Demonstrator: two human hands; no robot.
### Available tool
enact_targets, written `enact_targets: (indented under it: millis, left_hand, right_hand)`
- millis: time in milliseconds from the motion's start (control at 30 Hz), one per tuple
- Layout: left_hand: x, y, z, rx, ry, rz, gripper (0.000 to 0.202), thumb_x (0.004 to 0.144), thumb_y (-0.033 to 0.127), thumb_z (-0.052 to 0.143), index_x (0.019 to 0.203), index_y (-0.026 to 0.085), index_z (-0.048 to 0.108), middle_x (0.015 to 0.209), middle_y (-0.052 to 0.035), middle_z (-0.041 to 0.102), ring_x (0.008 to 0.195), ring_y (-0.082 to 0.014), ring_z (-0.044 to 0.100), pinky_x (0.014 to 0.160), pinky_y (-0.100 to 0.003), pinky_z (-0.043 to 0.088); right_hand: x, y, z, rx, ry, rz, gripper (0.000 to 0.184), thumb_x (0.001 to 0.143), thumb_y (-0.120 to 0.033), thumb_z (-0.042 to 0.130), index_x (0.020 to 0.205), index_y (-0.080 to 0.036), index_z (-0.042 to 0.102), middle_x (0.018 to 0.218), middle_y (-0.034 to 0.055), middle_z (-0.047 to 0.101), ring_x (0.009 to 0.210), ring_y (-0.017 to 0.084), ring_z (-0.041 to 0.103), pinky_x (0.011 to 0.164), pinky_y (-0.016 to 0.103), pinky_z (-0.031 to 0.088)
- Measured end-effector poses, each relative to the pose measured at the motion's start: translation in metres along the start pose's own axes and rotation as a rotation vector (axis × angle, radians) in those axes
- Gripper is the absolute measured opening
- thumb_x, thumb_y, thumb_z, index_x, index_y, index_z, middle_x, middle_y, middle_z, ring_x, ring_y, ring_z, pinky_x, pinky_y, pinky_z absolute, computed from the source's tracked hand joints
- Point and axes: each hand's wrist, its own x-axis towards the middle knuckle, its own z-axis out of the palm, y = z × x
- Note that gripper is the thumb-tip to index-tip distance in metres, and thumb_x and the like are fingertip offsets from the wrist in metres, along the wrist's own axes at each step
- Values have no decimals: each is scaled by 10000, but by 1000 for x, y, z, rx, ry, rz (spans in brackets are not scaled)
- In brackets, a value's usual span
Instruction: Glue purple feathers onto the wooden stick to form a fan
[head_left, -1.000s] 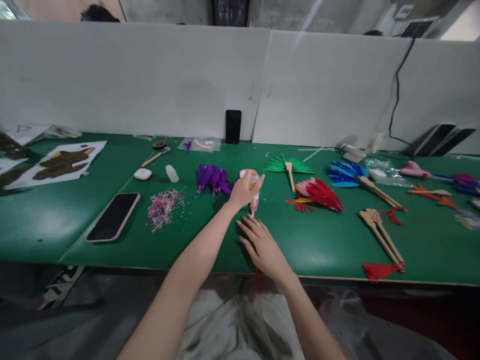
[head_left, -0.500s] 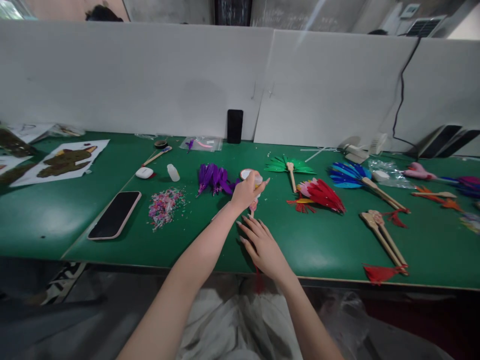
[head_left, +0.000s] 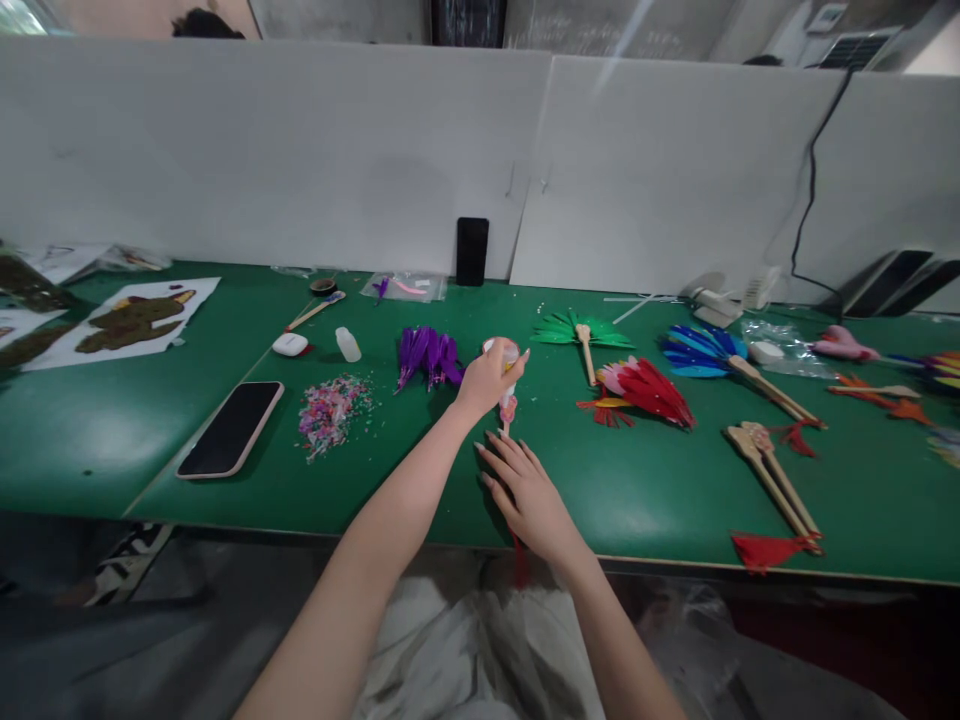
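My left hand (head_left: 484, 383) is closed, fingers bent over a small whitish thing above the pink-decorated head (head_left: 508, 408) of a wooden stick; the fingers mostly hide what they grip. My right hand (head_left: 525, 490) lies palm down with fingers stretched out, over the lower part of that stick. A red tassel (head_left: 520, 560) hangs below it at the table edge. Just behind my left fingers is a round, pale-rimmed item (head_left: 501, 346), partly covered. Purple feathers (head_left: 429, 357) lie left of my left hand.
On the green table (head_left: 420, 470) are a phone (head_left: 231, 430), colourful flakes (head_left: 334, 412) and a small white bottle (head_left: 347, 344). To the right lie green (head_left: 585, 330), red (head_left: 649, 390) and blue (head_left: 701, 350) feather pieces and wooden sticks (head_left: 772, 480). A white partition (head_left: 300, 150) stands behind.
My left hand has shifted slightly left and its raised finger has drawn in, showing more of the stick's pink head. My right hand stays put.
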Motion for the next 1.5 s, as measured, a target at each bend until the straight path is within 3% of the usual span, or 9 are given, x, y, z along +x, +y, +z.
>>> enact_targets:
  millis: [233, 367, 533, 667, 867, 1000, 1267, 1433, 1500]
  left_hand:
    - [1, -2, 2, 10, 28, -17, 294, 851, 440, 427, 983, 180, 455, 803, -62, 626, 692, -190, 622, 597, -257, 429]
    - [2, -5, 0, -39, -15, 2, 272, 851, 429, 434, 968, 184, 455, 787, -52, 626, 674, -181, 617, 593, -252, 427]
    - [3, -6, 2, -8, 50, -49, 260, 853, 408, 438, 981, 181, 450, 810, -66, 625, 704, -194, 621, 604, -265, 434]
    - [3, -5, 2, -48, -17, 2, 265, 849, 425, 443, 960, 184, 456, 784, -50, 627, 685, -184, 620, 602, -258, 435]
    - [5, -11, 4, 3, 85, -90, 267, 849, 414, 440, 976, 179, 453, 801, -71, 626, 720, -208, 625, 611, -274, 433]
    - [5, -17, 7, -101, 74, -49, 236, 836, 402, 467, 953, 197, 450, 844, -65, 629, 734, -184, 621, 629, -261, 427]
    - [5, -20, 9, -192, 216, -145, 252, 842, 420, 449, 963, 200, 438, 774, -48, 622, 675, -165, 605, 588, -247, 411]
    - [5, -18, 13, -222, 93, -100, 243, 833, 412, 472, 934, 192, 450, 773, -55, 629, 688, -176, 618, 601, -254, 421]
    - [5, -20, 14, -202, 128, -130, 262, 836, 415, 467, 962, 186, 443, 795, -67, 631, 711, -184, 620, 610, -261, 424]
  right_hand:
    - [0, 1, 1, 8, 9, -11, 424, 909, -271, 347, 1324, -224, 421, 1422, 49, 356, 1330, 191, 265, 1083, 453, 247]
    - [0, 2, 1, 7, 1, -7, 425, 908, -275, 347, 1323, -223, 422, 1423, 43, 354, 1332, 188, 261, 1088, 445, 242]
    - [0, 2, 1, 15, 6, -9, 426, 910, -278, 343, 1327, -233, 416, 1421, 45, 357, 1327, 192, 273, 1082, 453, 250]
    - [1, 2, 1, 15, 8, -10, 429, 905, -272, 352, 1328, -241, 415, 1415, 46, 369, 1324, 195, 280, 1077, 458, 260]
    - [0, 1, 0, 5, 1, -7, 425, 908, -272, 347, 1325, -231, 421, 1419, 46, 362, 1328, 192, 271, 1082, 450, 254]
    - [0, 2, 1, 15, 21, -6, 421, 906, -283, 355, 1318, -240, 432, 1413, 53, 371, 1323, 204, 283, 1071, 463, 273]
    - [0, 4, 2, 19, 16, -5, 425, 908, -286, 352, 1323, -238, 428, 1421, 51, 356, 1328, 209, 270, 1070, 463, 275]
    - [0, 2, 0, 14, -1, 8, 424, 910, -292, 351, 1319, -222, 434, 1425, 47, 349, 1332, 203, 261, 1082, 444, 258]
    - [0, 2, 0, 14, -6, 10, 425, 910, -290, 350, 1323, -223, 430, 1427, 44, 347, 1333, 202, 259, 1084, 442, 255]
